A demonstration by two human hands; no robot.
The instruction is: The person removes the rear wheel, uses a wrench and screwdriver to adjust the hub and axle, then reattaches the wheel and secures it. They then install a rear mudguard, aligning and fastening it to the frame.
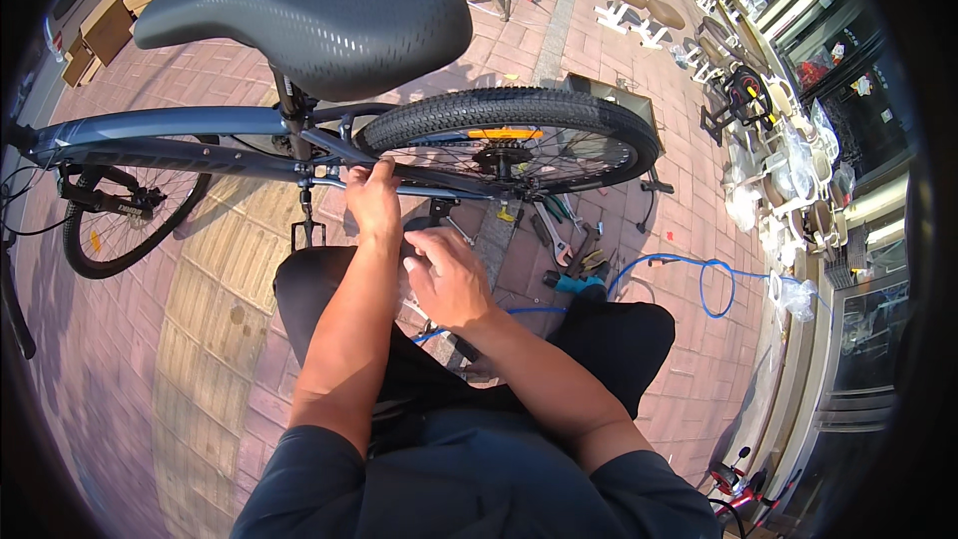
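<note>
A dark blue bicycle (pixel 170 124) stands across in front of me, its black saddle (pixel 329 20) close to the camera and its rear wheel (pixel 599 120) to the right. My left hand (pixel 373 202) is at the frame's rear tubes, just below the saddle and left of the rear cassette (pixel 502 160). Its fingers are closed against the frame there, and their tips are partly hidden. Below and to the right, my right hand (pixel 447 277) hovers over my lap, apart from the bicycle. Its fingers are slightly bent, the thumb stands away, and nothing shows in it.
Wrenches (pixel 559 245) and other tools lie on the brick paving by my right knee, near a teal and black tool (pixel 574 282). A blue hose (pixel 718 279) curls to the right. Cardboard boxes (pixel 108 30) stand far left; plastic-wrapped parts (pixel 793 170) line the shopfront.
</note>
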